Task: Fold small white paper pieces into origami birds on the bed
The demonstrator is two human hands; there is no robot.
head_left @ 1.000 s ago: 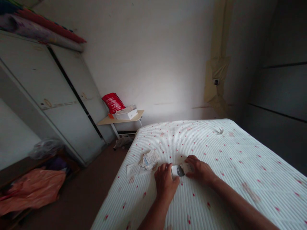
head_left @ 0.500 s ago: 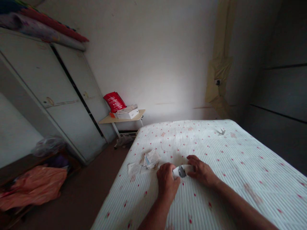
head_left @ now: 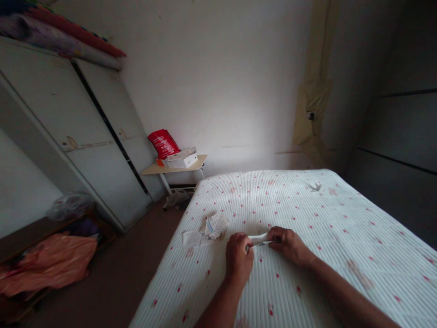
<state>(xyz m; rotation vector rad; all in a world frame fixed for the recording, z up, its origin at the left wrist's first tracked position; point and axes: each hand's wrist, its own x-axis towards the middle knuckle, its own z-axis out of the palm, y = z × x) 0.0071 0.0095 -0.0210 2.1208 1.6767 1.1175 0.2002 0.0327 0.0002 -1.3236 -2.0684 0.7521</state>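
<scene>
Both my hands rest on a white mattress (head_left: 307,282) with small red marks. My left hand (head_left: 239,260) is closed and pinches the left end of a small white folded paper (head_left: 258,239). My right hand (head_left: 289,246) is closed on the paper's right end. The paper lies nearly flat and edge-on between the two hands, just above the mattress. To the left of my left hand, a small pile of printed paper pieces (head_left: 208,230) lies near the mattress edge.
A white wardrobe (head_left: 68,136) stands at the left with rolled bedding on top. A small side table (head_left: 172,169) by the far wall carries a red bag (head_left: 164,143) and white boxes. Orange cloth (head_left: 48,262) lies on the floor at the left.
The paper between my hands has gone from a wider piece with a dark patch showing to a thin, flattened strip. Both hands stay in nearly the same place.
</scene>
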